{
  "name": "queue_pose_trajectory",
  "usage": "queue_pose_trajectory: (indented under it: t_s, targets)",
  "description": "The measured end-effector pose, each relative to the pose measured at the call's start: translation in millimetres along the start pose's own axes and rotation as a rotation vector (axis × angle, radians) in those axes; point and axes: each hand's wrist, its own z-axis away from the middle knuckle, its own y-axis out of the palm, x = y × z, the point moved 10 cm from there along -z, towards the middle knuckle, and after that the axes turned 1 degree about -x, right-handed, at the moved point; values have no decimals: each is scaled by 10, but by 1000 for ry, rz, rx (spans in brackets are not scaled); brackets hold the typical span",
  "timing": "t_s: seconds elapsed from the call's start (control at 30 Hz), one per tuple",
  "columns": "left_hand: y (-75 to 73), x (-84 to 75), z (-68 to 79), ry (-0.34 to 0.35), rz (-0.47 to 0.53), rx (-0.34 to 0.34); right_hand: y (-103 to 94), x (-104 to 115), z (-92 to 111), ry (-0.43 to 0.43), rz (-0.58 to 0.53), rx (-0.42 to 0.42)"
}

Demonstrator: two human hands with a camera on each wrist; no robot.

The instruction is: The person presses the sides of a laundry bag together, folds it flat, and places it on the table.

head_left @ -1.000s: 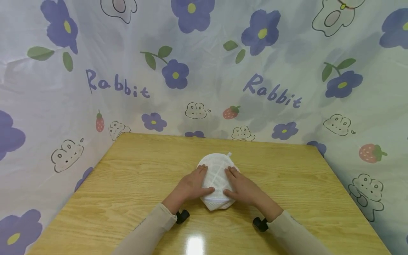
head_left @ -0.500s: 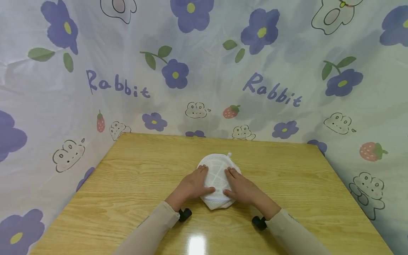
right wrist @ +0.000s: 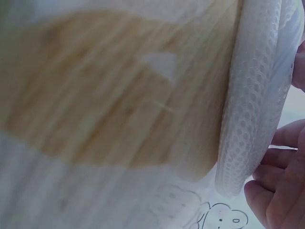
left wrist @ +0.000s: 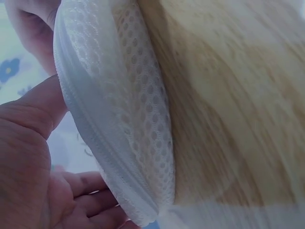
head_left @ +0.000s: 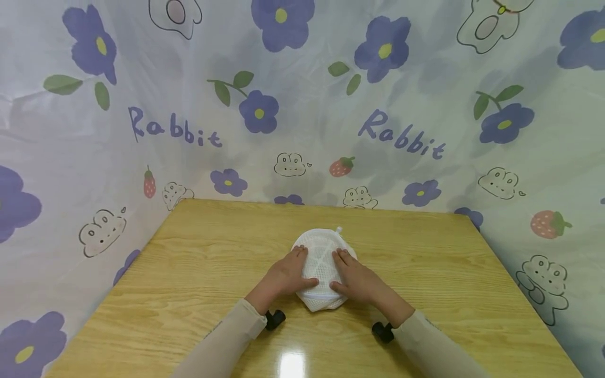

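Note:
A white mesh laundry bag (head_left: 323, 265) lies on the wooden table in front of me, rounded at the far side with a small loop on its edge. My left hand (head_left: 286, 274) rests on its left side, fingers extended and thumb pointing inward. Opposite, my right hand (head_left: 360, 278) lies on the right side in the same way. The left wrist view gives the honeycomb mesh (left wrist: 147, 100) and a white zip band (left wrist: 97, 126) close up, with the thumb at its edge. In the right wrist view, fingertips (right wrist: 259, 191) touch the bag's border.
The wooden table (head_left: 203, 241) stretches out on both sides of the bag. A patterned curtain (head_left: 302, 131) with purple flowers and rabbits stands behind and beside it. Black wrist mounts (head_left: 275, 319) sit under both forearms.

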Motion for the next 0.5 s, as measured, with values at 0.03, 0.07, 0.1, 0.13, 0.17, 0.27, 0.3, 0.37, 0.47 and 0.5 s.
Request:
queue_pose_trajectory:
  t_s: [0.03,0.07,0.1,0.13,0.17,0.27,0.3,0.37,0.47,0.5]
  targets:
    - [-5,-1,-6,5,-2,-3,-9,-1,-2,1,-1,-2]
    - [-10,-2,-14,8,-10,-6,-24,0,-2,1,2,-6]
    - [-26,-4,-19,12,-17,-13,-40,0,-4,0,4,-8]
    - [-45,-8,-25,17,-28,-23,-60,0,-4,0,9,-12]
    - [-74,-14,-28,25,-39,-39,-85,1,-1,2,11,-12]
    - [-211,-48,-29,60,-40,-112,-185,11,6,-6,-1,-27]
    - [-263,-63,-25,74,-36,-139,-224,8,13,-1,-11,-32]
    - [-371,-93,-17,99,-28,-192,-318,-4,22,4,-32,-55]
    - [-540,-117,11,121,-17,-267,-505,-21,36,-6,-43,-128]
    - [-597,-116,25,124,-23,-294,-586,-21,44,-17,-43,-166]
